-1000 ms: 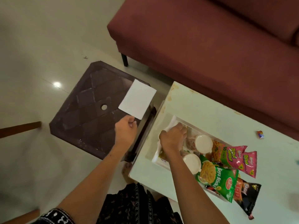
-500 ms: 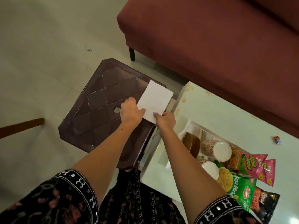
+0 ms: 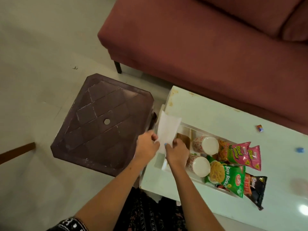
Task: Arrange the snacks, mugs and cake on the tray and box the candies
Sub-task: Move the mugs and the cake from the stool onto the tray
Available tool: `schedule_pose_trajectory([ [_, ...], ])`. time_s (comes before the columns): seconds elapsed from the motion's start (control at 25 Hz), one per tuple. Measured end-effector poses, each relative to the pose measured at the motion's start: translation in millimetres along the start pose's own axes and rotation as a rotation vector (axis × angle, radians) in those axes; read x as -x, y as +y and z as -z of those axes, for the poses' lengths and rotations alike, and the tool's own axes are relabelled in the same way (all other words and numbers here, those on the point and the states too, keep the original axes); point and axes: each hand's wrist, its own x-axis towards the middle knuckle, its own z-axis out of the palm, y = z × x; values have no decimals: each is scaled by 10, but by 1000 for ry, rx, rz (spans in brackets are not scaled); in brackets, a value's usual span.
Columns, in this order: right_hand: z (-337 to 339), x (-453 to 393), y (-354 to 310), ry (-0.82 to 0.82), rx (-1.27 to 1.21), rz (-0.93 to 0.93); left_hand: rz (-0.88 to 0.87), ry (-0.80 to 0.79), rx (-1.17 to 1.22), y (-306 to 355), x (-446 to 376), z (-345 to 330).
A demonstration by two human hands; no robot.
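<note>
Both hands hold a white paper napkin over the left end of the white tray. My left hand pinches its lower left edge and my right hand grips its lower right. In the tray lie two patterned mugs on their sides, a brown cake piece, a green Soya Sticks pack, pink snack packs and a black snack pack. Two candies lie loose on the table to the right.
The tray sits on a pale coffee table. A dark brown plastic stool stands to its left on the tiled floor. A maroon sofa runs behind the table. A wooden leg shows at the left edge.
The napkin has left the stool top and moved right, over the tray's left end, now curled between both hands. My right hand left the tray and joined the left on it.
</note>
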Motion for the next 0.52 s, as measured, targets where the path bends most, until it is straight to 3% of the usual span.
schedule_pose_trajectory([
  [0.24, 358, 89, 776, 167, -17, -115, -79, -145, 23, 108, 510, -806],
  [0.44, 340, -120, 1026, -39, -84, -124, -23, -131, -46, 50, 539, -1140],
  [0.52, 301, -200, 1063, -42, -46, -86, -19, -121, -58, 44, 504, -1204],
])
